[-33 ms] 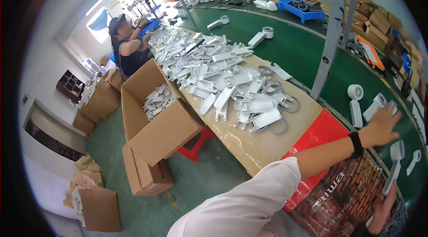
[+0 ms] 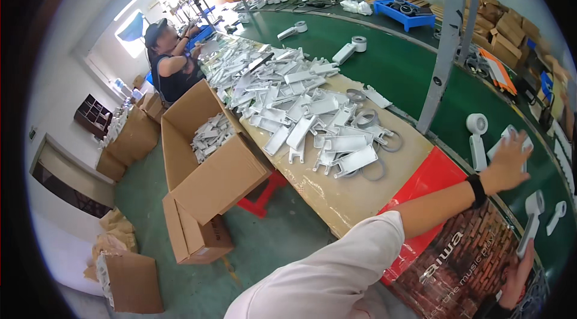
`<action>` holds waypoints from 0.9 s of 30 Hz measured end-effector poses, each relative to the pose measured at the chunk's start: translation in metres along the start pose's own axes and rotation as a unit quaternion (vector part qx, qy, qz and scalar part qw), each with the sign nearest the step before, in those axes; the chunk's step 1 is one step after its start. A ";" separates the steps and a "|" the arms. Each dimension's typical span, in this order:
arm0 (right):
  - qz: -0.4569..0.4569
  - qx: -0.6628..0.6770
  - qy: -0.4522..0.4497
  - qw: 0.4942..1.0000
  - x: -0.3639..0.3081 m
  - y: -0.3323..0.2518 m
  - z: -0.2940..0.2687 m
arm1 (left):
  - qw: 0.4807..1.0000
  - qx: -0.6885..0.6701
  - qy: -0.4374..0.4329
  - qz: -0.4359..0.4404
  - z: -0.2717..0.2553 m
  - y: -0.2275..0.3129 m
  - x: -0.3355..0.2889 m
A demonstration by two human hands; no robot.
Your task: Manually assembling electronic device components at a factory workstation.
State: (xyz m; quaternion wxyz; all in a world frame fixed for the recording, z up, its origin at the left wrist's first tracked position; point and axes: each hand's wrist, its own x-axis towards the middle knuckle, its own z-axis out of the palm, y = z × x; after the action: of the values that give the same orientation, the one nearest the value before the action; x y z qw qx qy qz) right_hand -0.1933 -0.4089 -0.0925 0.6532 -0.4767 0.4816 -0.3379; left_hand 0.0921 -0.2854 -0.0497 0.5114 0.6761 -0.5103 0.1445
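Observation:
My left hand (image 2: 503, 164), with a black band at its wrist, reaches over the green conveyor belt with its fingers spread. Partly behind it lies a white handheld fan (image 2: 494, 149); whether my fingers touch it I cannot tell. Another white handheld fan (image 2: 477, 139) rests on the belt just left of that hand. Low at the right edge, my right hand (image 2: 518, 276) grips the handle of a third white handheld fan (image 2: 531, 223), round head up. Beside this one, a smaller white piece (image 2: 557, 218) lies on the belt.
White plastic casings (image 2: 300, 103) and grey rings are heaped on the worktable (image 2: 390, 175). A metal post (image 2: 442, 60) rises between table and green belt (image 2: 409, 72). An open carton (image 2: 222, 181) holds more parts. A co-worker (image 2: 171, 66) sits at the far left.
My left hand has shifted slightly left and up over the belt, fingers still spread. My right hand keeps its hold on the handheld fan, which is nearly unmoved.

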 end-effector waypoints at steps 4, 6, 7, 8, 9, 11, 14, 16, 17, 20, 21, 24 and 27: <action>0.051 -0.070 -0.098 0.991 0.066 0.002 -0.025 | 0.990 0.117 -0.041 -0.065 0.013 -0.061 -0.013; -0.099 -0.016 -0.099 0.990 0.098 0.022 -0.027 | 0.973 0.143 -0.162 -0.081 0.024 -0.115 -0.015; -0.058 0.006 -0.152 0.987 0.121 0.022 -0.045 | 0.973 0.142 -0.160 -0.085 0.020 -0.117 -0.011; -0.055 0.003 -0.154 0.987 0.122 0.020 -0.045 | 0.967 0.160 -0.180 -0.085 0.016 -0.118 -0.010; -0.083 -0.005 -0.098 0.992 0.124 0.015 -0.048 | 0.961 0.172 -0.200 -0.081 0.015 -0.116 -0.006; -0.111 -0.017 -0.033 0.993 0.117 0.002 -0.054 | 0.973 0.191 -0.079 -0.100 0.017 -0.109 -0.003; -0.170 -0.071 -0.087 0.979 0.046 -0.014 -0.016 | 0.951 0.234 0.033 -0.198 -0.004 -0.134 -0.007; -0.205 -0.193 -0.098 0.955 -0.015 -0.039 0.000 | 0.961 0.158 -0.010 -0.226 -0.005 -0.136 0.006; -0.206 -0.221 -0.083 0.950 -0.018 -0.035 -0.018 | 0.962 0.133 -0.042 -0.235 0.003 -0.124 0.010; -0.193 -0.262 -0.128 0.937 -0.067 -0.044 0.011 | 0.950 0.205 0.018 -0.234 -0.013 -0.149 -0.006; -0.231 -0.274 -0.123 0.926 -0.079 -0.049 0.004 | 0.950 0.189 0.025 -0.246 -0.011 -0.145 -0.002; -0.273 -0.379 -0.107 0.878 -0.096 -0.060 -0.015 | 0.948 0.166 0.027 -0.270 -0.020 -0.137 -0.003; -0.271 -0.381 -0.080 0.880 -0.100 -0.068 -0.035 | 0.958 0.112 0.021 -0.262 -0.032 -0.126 0.000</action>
State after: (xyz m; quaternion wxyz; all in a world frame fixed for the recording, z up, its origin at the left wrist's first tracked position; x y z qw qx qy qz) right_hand -0.2563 -0.3509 0.0001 0.3404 -0.8261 0.3713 -0.2525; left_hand 0.2087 -0.2642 -0.1040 0.4627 0.8359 -0.2854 0.0761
